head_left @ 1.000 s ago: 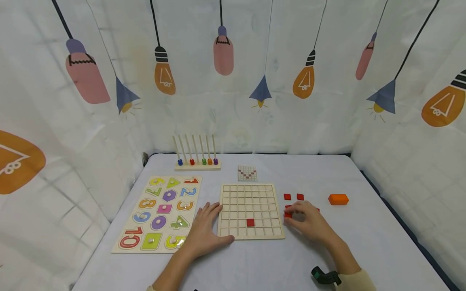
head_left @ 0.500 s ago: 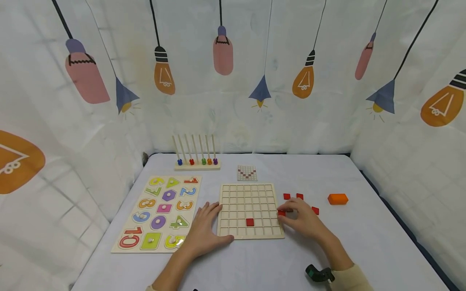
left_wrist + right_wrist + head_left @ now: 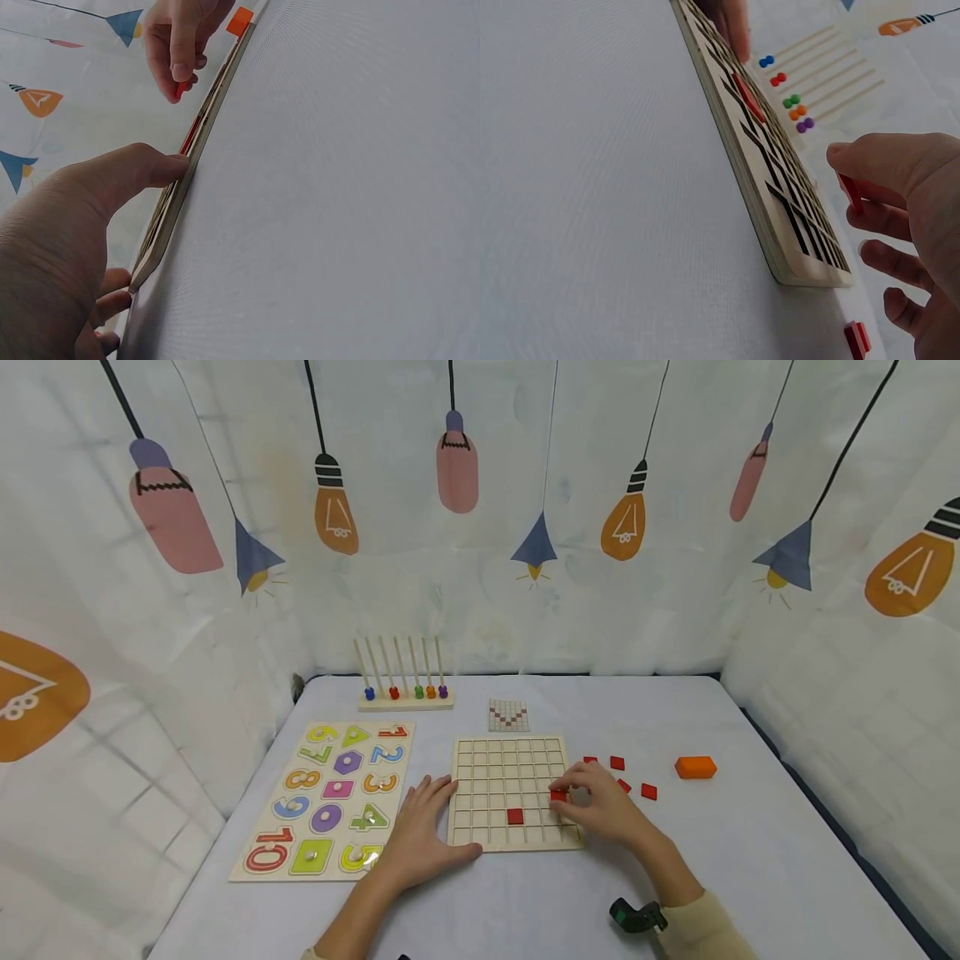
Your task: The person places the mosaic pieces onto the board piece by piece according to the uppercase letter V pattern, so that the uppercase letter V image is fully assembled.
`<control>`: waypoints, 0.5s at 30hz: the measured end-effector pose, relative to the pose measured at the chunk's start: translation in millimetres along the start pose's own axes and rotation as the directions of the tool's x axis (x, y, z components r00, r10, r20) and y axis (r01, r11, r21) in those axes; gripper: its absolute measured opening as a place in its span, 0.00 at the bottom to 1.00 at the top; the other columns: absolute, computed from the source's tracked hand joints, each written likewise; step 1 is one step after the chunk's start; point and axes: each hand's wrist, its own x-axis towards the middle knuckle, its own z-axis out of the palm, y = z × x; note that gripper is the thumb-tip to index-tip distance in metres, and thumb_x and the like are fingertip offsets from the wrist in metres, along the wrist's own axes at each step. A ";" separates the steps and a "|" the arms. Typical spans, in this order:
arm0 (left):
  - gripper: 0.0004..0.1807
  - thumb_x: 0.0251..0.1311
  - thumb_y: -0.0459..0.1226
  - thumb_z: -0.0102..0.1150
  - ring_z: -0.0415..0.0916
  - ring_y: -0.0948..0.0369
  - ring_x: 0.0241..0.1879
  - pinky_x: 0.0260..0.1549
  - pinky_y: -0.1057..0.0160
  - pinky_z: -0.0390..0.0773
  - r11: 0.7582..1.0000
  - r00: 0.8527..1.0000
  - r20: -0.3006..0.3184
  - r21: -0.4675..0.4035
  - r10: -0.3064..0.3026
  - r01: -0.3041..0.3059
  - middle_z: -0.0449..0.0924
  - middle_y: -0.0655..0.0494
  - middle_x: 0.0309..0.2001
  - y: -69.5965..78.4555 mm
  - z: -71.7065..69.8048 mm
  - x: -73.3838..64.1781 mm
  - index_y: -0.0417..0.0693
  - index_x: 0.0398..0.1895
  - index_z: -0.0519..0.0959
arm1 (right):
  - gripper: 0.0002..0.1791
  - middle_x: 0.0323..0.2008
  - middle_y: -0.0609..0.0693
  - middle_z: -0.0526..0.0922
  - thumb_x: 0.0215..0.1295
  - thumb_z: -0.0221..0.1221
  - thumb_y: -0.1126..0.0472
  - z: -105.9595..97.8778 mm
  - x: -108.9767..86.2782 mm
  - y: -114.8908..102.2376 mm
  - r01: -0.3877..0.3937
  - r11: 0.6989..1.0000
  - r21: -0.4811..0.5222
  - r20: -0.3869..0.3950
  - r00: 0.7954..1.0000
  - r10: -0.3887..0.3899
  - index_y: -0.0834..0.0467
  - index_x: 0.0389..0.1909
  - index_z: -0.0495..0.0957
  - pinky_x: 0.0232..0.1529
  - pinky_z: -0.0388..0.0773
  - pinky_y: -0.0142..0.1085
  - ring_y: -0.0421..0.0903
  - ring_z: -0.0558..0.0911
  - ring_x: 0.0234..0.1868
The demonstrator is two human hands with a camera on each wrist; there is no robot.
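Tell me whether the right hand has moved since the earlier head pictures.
Yes, leftward: the right hand, pinching a red tile, has gone from right of the grid board to over its right columns.

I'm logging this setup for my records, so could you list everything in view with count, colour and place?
Grid board: one, pale wood, centre
Placed red tile: one, red, in the grid board
Held red tile: one, red, above the grid board's right side
Loose red tiles: at least four, red, right of the grid board
Block: one, orange, far right
Pattern card: one, pale and red, beyond the grid board
Number-and-shape puzzle: one, multicoloured, left
Bead stand: one, pale wood and multicoloured, back left
Tablecloth: one, white, underneath
Lamp-print backdrop: white, behind and both sides
Wrist device: one clearly visible, black, lower right
Sleeves: two, cream, bottom edge
Left hand: one, against the grid board's left side
Right hand: one, pinching the held red tile
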 end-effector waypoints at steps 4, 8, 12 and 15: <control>0.63 0.45 0.68 0.81 0.49 0.42 0.91 0.91 0.36 0.44 1.000 1.000 0.018 -0.001 -0.014 0.014 0.66 0.53 0.86 -0.7 0.0 0.9 0.51 0.84 0.70 | 0.13 0.48 0.32 0.85 0.68 0.78 0.50 5.4 4.0 -2.5 0.010 1.000 0.010 0.015 1.000 -0.010 0.42 0.52 0.92 0.58 0.82 0.42 0.40 0.78 0.56; 0.64 0.45 0.68 0.81 0.48 0.42 0.91 0.91 0.37 0.43 1.000 1.000 0.022 -0.002 -0.017 0.017 0.66 0.54 0.86 -1.0 0.0 1.0 0.51 0.85 0.70 | 0.13 0.50 0.31 0.85 0.68 0.78 0.50 9.7 6.1 -7.3 -0.006 1.000 0.019 0.028 1.000 0.006 0.41 0.52 0.92 0.60 0.83 0.44 0.39 0.78 0.59; 0.64 0.44 0.68 0.82 0.48 0.42 0.91 0.91 0.36 0.43 1.000 1.000 0.018 -0.006 -0.016 0.016 0.66 0.54 0.86 -1.4 0.5 1.1 0.51 0.84 0.70 | 0.13 0.51 0.32 0.84 0.69 0.77 0.49 13.7 8.1 -12.3 -0.019 1.000 0.011 0.045 0.999 0.018 0.40 0.53 0.92 0.57 0.83 0.40 0.39 0.76 0.58; 0.64 0.44 0.68 0.82 0.48 0.42 0.91 0.91 0.36 0.44 1.000 1.000 0.018 -0.004 -0.019 0.019 0.66 0.54 0.86 -1.5 1.0 1.0 0.52 0.84 0.70 | 0.13 0.50 0.31 0.85 0.69 0.77 0.49 17.0 10.5 -14.8 -0.007 1.000 0.008 0.056 0.998 0.007 0.39 0.53 0.92 0.55 0.83 0.38 0.39 0.76 0.56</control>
